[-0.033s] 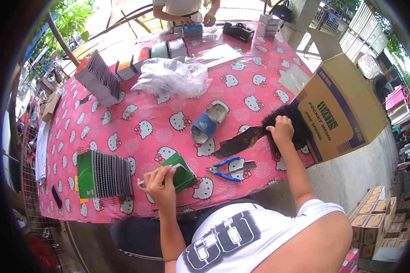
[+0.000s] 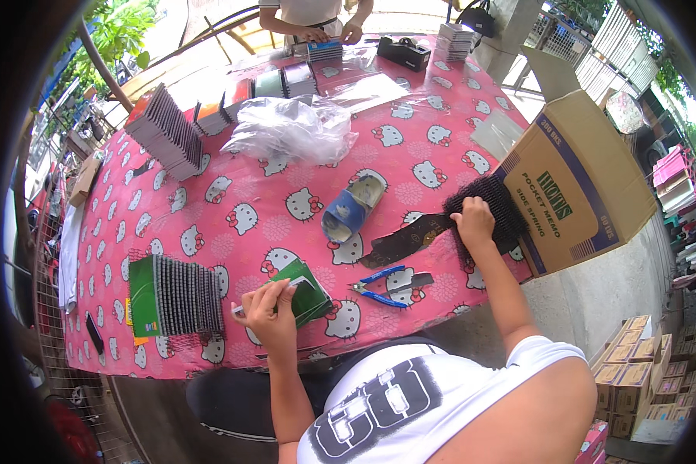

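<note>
My left hand (image 2: pixel 271 315) is closed in a pinch at the left side of a green memo pad (image 2: pixel 311 298), near the table's front edge; a pale paper edge shows by its fingers. On the right, my right hand (image 2: pixel 474 220) has its fingers closed at a heap of black spiral binding coils (image 2: pixel 503 210) by the mouth of a carton. Blue-handled cutting pliers (image 2: pixel 380 288) lie between my hands. Left of my left hand stands a row of spiral-bound memo pads (image 2: pixel 185 298) with a green front cover.
The open cardboard box (image 2: pixel 576 189) lies at the table's right edge. A blue slipper (image 2: pixel 353 209), black strips (image 2: pixel 406 241) and crumpled clear plastic (image 2: pixel 290 131) are on the pink tablecloth (image 2: pixel 271 224). Across the table, a person (image 2: pixel 313 31) handles a stack of pads beside a black tape dispenser (image 2: pixel 404 54).
</note>
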`<state>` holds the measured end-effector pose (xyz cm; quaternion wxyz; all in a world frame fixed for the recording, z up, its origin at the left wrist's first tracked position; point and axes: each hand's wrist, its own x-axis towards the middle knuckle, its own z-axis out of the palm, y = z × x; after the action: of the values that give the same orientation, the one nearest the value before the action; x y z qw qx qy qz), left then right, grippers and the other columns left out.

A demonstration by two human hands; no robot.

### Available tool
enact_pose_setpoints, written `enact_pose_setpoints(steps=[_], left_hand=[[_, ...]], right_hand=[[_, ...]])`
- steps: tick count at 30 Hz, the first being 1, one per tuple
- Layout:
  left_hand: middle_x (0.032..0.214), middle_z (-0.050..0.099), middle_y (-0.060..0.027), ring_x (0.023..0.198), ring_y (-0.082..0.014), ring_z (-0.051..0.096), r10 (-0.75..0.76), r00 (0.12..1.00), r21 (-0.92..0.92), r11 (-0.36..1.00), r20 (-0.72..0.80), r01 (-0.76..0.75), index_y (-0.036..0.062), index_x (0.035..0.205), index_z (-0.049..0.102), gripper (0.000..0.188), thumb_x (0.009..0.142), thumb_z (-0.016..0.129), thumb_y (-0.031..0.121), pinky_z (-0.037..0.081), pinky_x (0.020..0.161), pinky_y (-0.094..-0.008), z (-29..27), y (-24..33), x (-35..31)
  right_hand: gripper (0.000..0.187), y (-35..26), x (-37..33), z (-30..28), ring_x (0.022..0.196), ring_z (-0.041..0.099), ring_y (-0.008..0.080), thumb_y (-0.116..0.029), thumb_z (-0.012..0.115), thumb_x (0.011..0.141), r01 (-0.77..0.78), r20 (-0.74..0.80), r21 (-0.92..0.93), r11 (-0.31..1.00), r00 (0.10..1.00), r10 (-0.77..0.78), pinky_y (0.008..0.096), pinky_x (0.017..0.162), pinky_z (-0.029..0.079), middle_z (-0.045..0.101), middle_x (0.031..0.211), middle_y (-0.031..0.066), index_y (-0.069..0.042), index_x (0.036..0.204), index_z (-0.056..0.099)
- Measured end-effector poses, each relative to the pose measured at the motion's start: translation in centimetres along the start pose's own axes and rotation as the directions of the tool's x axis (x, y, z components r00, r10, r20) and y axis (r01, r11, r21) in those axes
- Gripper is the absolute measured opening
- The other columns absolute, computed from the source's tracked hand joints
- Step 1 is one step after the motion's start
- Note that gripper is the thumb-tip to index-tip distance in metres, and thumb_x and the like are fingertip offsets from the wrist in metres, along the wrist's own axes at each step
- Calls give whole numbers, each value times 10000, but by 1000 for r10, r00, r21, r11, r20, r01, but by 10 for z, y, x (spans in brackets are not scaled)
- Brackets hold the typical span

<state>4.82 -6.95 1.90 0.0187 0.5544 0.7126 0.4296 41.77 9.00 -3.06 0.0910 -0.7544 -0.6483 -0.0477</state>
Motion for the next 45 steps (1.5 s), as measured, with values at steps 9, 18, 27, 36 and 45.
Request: enact_pose_setpoints(steps=[9, 18, 27, 36, 45], left_hand=[[849, 693, -19, 840, -179, 578, -31, 998, -152, 988, -48, 24, 85, 888, 740, 161, 752, 769, 166, 378, 864, -306, -2, 2, 0], [867, 689, -45, 831, -196, 575, 35, 998, -29, 999, -59, -37, 68, 873, 737, 175, 727, 795, 145, 456, 769, -322, -8, 8, 7], [832, 671, 28, 852, -142, 571, -29, 998, -101, 995, -59, 23, 131, 843, 748, 182, 716, 802, 251, 197, 1014, -447, -2, -2, 1], [824, 678, 16, 833, -151, 564, -11, 996, -97, 995, -94, 2, 110, 852, 752, 176, 714, 804, 206, 245, 977, -393, -1, 0, 2], [871, 688, -56, 835, -196, 583, 44, 994, -25, 999, -98, -47, 61, 923, 728, 225, 711, 792, 105, 456, 763, -313, -4, 3, 3]], right_hand=[[225, -5, 8, -22, 925, 606, 354, -105, 736, 754, 24, -38, 221, 975, 999, -16, 431, 776, 497, 574, 992, 151, -58, 930, 604], [173, -136, -55, -32, 801, 638, 276, -30, 662, 790, 457, -165, 800, 389, 791, -589, 365, 706, 505, 629, 910, 130, -50, 963, 664], [187, -207, -71, -54, 724, 618, 163, -35, 741, 757, 460, -292, 884, 84, 683, -669, 273, 663, 496, 654, 852, 64, -39, 940, 700], [200, -209, -52, -52, 676, 603, 169, -8, 702, 781, 245, -84, 969, 37, 467, -880, 282, 645, 495, 630, 765, 67, -24, 980, 682], [207, -212, -66, -72, 766, 585, 247, -123, 695, 816, 384, -56, 909, 163, 500, -864, 327, 679, 492, 565, 886, 82, -83, 1012, 642]])
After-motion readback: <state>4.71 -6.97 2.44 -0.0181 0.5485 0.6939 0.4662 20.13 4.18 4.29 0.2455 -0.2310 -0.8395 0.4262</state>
